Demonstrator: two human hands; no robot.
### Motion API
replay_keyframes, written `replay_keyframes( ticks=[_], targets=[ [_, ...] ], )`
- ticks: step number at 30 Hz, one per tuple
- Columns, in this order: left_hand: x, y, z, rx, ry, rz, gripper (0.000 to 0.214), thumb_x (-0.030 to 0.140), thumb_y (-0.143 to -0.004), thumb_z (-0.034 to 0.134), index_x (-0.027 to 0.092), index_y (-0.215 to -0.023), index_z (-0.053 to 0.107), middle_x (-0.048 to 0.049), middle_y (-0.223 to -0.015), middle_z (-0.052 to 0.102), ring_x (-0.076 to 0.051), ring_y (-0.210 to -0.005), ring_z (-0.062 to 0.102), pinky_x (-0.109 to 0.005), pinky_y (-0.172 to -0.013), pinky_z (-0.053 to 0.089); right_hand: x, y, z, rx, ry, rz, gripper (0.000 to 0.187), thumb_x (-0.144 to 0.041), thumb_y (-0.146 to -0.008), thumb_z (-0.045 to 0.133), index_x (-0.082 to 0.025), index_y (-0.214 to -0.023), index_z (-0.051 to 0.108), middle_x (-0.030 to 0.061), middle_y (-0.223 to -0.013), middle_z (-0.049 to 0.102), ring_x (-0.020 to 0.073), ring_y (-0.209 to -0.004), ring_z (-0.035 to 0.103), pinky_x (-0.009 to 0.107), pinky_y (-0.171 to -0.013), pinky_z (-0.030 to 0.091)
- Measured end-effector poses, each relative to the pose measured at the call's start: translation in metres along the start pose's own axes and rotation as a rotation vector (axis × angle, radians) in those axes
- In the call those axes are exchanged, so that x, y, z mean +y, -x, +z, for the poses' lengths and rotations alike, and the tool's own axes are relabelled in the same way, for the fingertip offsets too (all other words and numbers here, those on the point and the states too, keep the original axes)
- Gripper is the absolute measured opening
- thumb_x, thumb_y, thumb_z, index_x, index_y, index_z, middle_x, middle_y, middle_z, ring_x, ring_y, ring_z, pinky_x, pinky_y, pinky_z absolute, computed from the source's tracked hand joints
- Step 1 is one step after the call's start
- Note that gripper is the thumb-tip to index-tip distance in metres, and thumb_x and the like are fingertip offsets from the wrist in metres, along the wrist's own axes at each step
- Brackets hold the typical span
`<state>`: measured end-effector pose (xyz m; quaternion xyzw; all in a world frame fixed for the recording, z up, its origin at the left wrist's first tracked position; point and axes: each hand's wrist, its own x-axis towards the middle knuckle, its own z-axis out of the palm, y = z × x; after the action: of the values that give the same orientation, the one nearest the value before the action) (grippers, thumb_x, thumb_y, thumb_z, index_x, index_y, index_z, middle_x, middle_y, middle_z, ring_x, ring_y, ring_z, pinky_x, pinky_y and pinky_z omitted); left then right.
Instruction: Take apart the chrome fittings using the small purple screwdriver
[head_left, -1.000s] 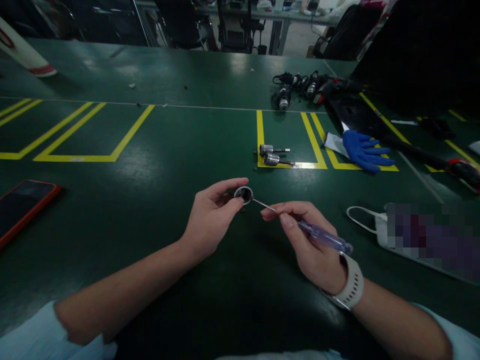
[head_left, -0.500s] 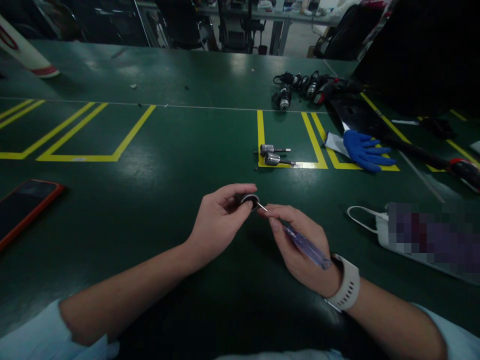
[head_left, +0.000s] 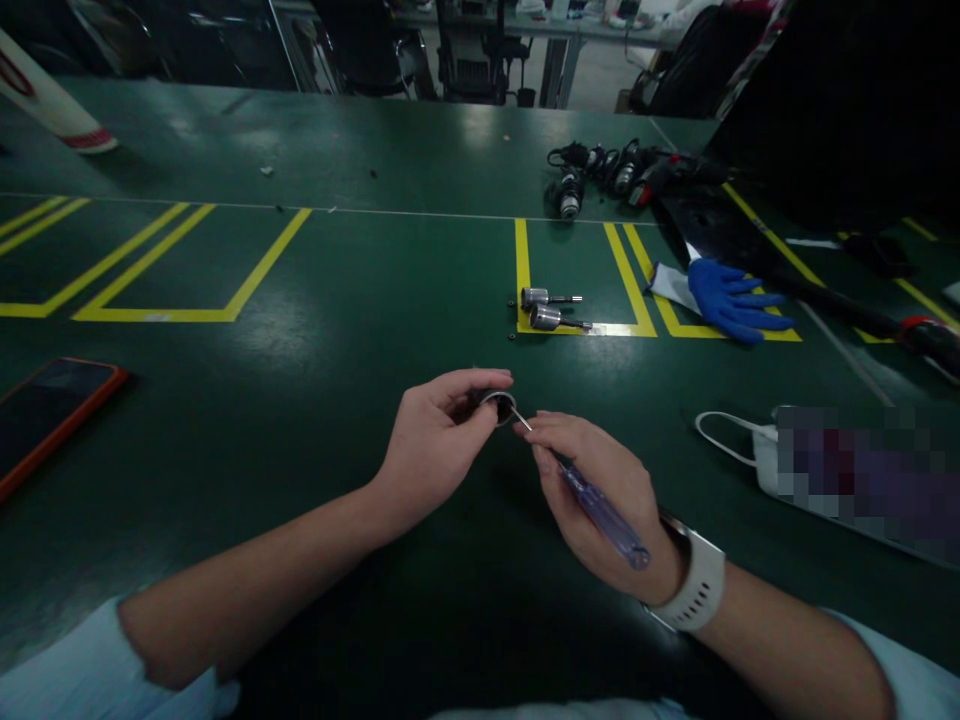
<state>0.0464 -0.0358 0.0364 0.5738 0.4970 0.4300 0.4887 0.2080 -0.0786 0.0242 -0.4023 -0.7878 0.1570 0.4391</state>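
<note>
Green table: its dull top point(head_left: 375, 280) is carrying everything here, with yellow tape point(head_left: 520, 265) marking out open-sided boxes across it.
Black tools: a dark cluster point(head_left: 570, 195) is lying toward the far edge, right of centre.
Blurred item: a white-looped piece point(head_left: 763, 450) is resting near the right edge, its face being too pixelated to read.
Phone: an orange-cased phone point(head_left: 56, 415) is lying flat by the left edge.
Glove: a blue-palmed glove point(head_left: 735, 300) is lying between the black tools and the blurred item.
Left hand: the left hand point(head_left: 435, 430) is pinching the metal cup between thumb and fingers, now sitting slightly further right and closer to the near edge than a second ago.
Right hand: the right hand point(head_left: 615, 470) is pinching the screwdriver, its fingertips now closing in just beside the cup.
Screwdriver: its clear purple handle point(head_left: 606, 518) is now slanting more steeply toward the near edge, while its shaft is reaching the cup's mouth; whether the tip is pressing on anything inside is staying hidden.
Shanked metal pieces: two point(head_left: 535, 298) point(head_left: 545, 318) are lying untouched in a taped box, beyond the hands.
Metal cup: this open-mouthed piece point(head_left: 505, 405) is being held above the middle of the near half, its mouth now showing as a flatter oval; the new angle seems to be letting the shaft work at its rim or inside.
Small rings: two point(head_left: 511, 303) point(head_left: 512, 337) are lying beside the shanked pieces.
</note>
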Motion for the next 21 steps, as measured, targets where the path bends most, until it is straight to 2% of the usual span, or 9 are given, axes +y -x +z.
replay_keyframes(
  ticks=[6,14,16,18,21],
  targets=[
    [0.000,-0.002,-0.001,0.006,0.002,-0.008,0.021,0.013,-0.073,0.065,0.014,-0.094,0.070,-0.0058,-0.102,0.071,-0.019,-0.091,0.068,-0.033,-0.087,0.055,0.002,0.000,0.002,-0.014,0.010,-0.009,0.024,-0.009,-0.086,0.050,-0.019,-0.107,0.056,0.0079,-0.099,0.070,0.0204,-0.099,0.066,0.038,-0.090,0.053],
    [0.001,-0.001,-0.001,-0.003,0.007,-0.036,0.020,0.016,-0.074,0.063,0.015,-0.093,0.070,-0.0069,-0.103,0.071,-0.020,-0.091,0.068,-0.035,-0.085,0.055,-0.002,0.003,0.000,-0.030,-0.049,0.013,0.024,-0.008,-0.085,0.052,-0.018,-0.107,0.056,0.0081,-0.100,0.069,0.0199,-0.100,0.065,0.038,-0.092,0.050],
    [0.001,-0.003,-0.002,0.011,0.002,-0.015,0.019,0.016,-0.074,0.064,0.015,-0.093,0.069,-0.0068,-0.106,0.070,-0.020,-0.092,0.067,-0.035,-0.086,0.054,-0.002,0.002,-0.001,0.026,-0.120,0.083,0.021,-0.008,-0.086,0.052,-0.019,-0.103,0.058,0.0061,-0.096,0.069,0.0182,-0.096,0.065,0.035,-0.088,0.051],
    [0.001,-0.007,-0.006,0.062,-0.026,0.013,0.021,0.015,-0.073,0.065,0.016,-0.094,0.068,-0.0069,-0.109,0.068,-0.020,-0.094,0.066,-0.035,-0.087,0.053,0.001,0.000,-0.001,0.071,-0.233,0.230,0.015,-0.011,-0.088,0.051,-0.020,-0.097,0.059,0.0039,-0.091,0.068,0.0162,-0.087,0.066,0.032,-0.079,0.053],
    [-0.001,-0.015,-0.013,0.149,-0.045,0.038,0.027,0.015,-0.073,0.066,0.017,-0.100,0.066,-0.0075,-0.110,0.066,-0.020,-0.096,0.065,-0.035,-0.088,0.052,0.008,-0.007,0.004,0.017,-0.424,0.455,0.008,-0.019,-0.090,0.051,-0.019,-0.089,0.059,0.0022,-0.081,0.066,0.0150,-0.076,0.065,0.030,-0.069,0.054]
  ],
)
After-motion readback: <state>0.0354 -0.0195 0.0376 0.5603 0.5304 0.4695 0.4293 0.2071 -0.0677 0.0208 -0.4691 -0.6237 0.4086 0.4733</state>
